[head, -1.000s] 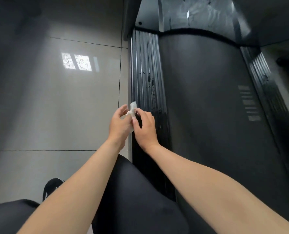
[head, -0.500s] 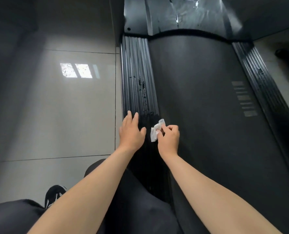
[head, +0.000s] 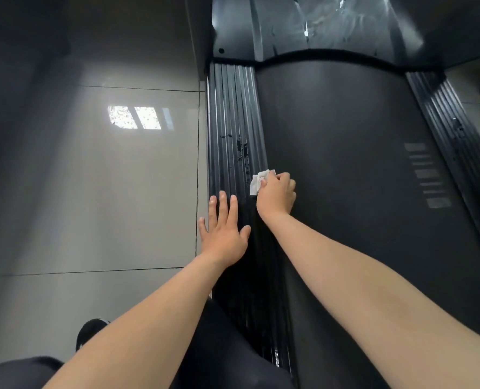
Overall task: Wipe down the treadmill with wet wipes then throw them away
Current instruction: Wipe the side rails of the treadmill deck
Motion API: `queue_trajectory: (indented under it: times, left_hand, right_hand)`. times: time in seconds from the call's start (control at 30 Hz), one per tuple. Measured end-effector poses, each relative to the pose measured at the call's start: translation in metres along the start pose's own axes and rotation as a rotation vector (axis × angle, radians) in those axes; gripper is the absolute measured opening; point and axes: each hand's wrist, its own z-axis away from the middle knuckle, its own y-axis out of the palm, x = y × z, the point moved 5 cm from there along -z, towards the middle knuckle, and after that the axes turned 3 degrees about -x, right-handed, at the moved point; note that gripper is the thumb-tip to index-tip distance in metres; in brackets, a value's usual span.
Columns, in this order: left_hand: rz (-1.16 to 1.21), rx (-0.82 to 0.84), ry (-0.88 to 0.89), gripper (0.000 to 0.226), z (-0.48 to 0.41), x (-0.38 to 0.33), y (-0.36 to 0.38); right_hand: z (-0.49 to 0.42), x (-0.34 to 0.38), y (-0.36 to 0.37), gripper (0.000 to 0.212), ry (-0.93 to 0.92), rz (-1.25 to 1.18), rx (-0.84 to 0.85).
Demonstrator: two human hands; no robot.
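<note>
- The right hand [head: 276, 195] holds a crumpled white wet wipe [head: 257, 182]. Its fingers [head: 285, 178] are curled round the wad and the knuckles face up.
- The wipe sits on the treadmill [head: 345, 248], at the seam where the ribbed left side rail [head: 230, 122] meets the dark belt [head: 331, 136].
- Just beyond the wipe, wet dark spots [head: 241, 151] speckle the rail's grooves.
- The left hand [head: 223, 234] holds nothing. Its fingers [head: 222, 203] are straight and spread, palm down over the rail's outer edge, near the right wrist. Whether the palm presses on the rail cannot be told.
- Pale grey stripes [head: 427, 175] mark the belt toward its right edge, beside the right side rail [head: 444, 122].
- A glossy black motor cover [head: 289, 23] closes the far end of the belt.
- Grey floor tiles [head: 93, 192] lie left of the treadmill, with a bright window reflection [head: 137, 117] on them.
- A black shoe [head: 88, 331] shows on the tiles beneath the left forearm.
</note>
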Motion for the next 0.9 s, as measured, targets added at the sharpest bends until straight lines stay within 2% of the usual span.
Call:
queue_trajectory:
  times: [0.1, 0.27, 0.33, 0.43, 0.6, 0.77, 0.9]
  left_hand:
    - [0.004, 0.038, -0.014, 0.076, -0.001, -0.001, -0.001]
    - [0.001, 0.055, -0.034, 0.077, 0.000, -0.001, -0.001]
    - [0.002, 0.051, -0.034, 0.077, 0.000, -0.001, -0.002]
    - [0.006, 0.046, -0.034, 0.077, 0.000, -0.001, -0.002]
    - [0.009, 0.042, -0.028, 0.077, -0.001, 0.001, -0.001]
    - [0.006, 0.036, -0.020, 0.077, -0.001, 0.001, 0.000]
    - [0.009, 0.041, -0.025, 0.077, -0.001, 0.000, -0.001]
  right_hand:
    - [0.009, 0.000, -0.001, 0.044, -0.031, -0.038, -0.027]
    - [0.053, -0.022, 0.003, 0.025, -0.172, -0.140, -0.081]
    - [0.067, -0.029, 0.006, 0.031, -0.236, -0.103, -0.060]
    - [0.082, -0.034, 0.013, 0.057, -0.298, 0.016, 0.028]
    - [0.053, -0.016, 0.016, 0.074, -0.281, 0.056, 0.132]
    - [-0.001, 0.015, 0.009, 0.077, -0.232, 0.024, 0.186]
    - [0.003, 0.018, 0.006, 0.073, -0.225, 0.009, 0.192]
